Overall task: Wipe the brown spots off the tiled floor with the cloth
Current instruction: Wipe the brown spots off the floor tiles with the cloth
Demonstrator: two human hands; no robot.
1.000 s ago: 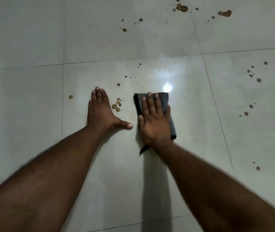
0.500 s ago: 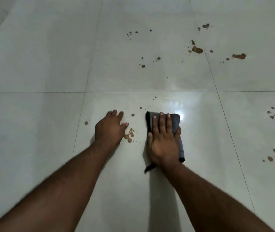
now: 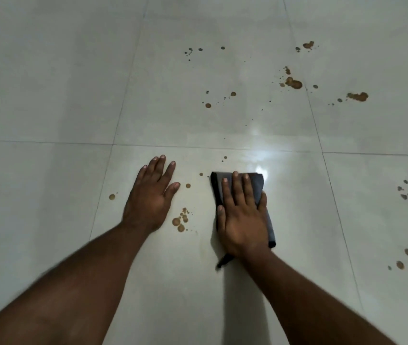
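Currently the cloth (image 3: 253,188) lies folded on the floor (image 3: 48,95), pinned under the right hand (image 3: 244,217), fingers straight, palm pressing. Left hand (image 3: 152,197) is flat on the tile, holding nothing. Step looks like mid-wipe, barely started. The nearest spots (image 3: 180,220) sit between the hands; next move needs a leftward sweep. Cloth's rear is hidden under the palm; far specks are hard to make out.
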